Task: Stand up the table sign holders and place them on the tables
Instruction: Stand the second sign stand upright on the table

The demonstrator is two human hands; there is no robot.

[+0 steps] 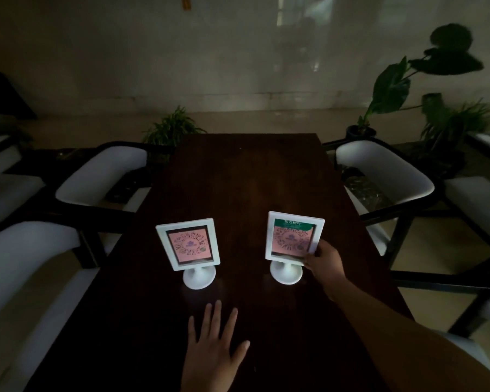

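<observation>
Two white table sign holders stand upright on a dark wooden table, each with a pink QR-code card in its frame and a round white foot. The left sign holder stands free, tilted slightly. My right hand grips the lower right corner of the right sign holder, which has a green header strip. My left hand lies flat on the table near the front edge, fingers spread, holding nothing, a little in front of the left holder.
White-cushioned chairs with dark frames flank the table: two on the left, two on the right. Potted plants stand beyond the far end and at the right. The room is dim.
</observation>
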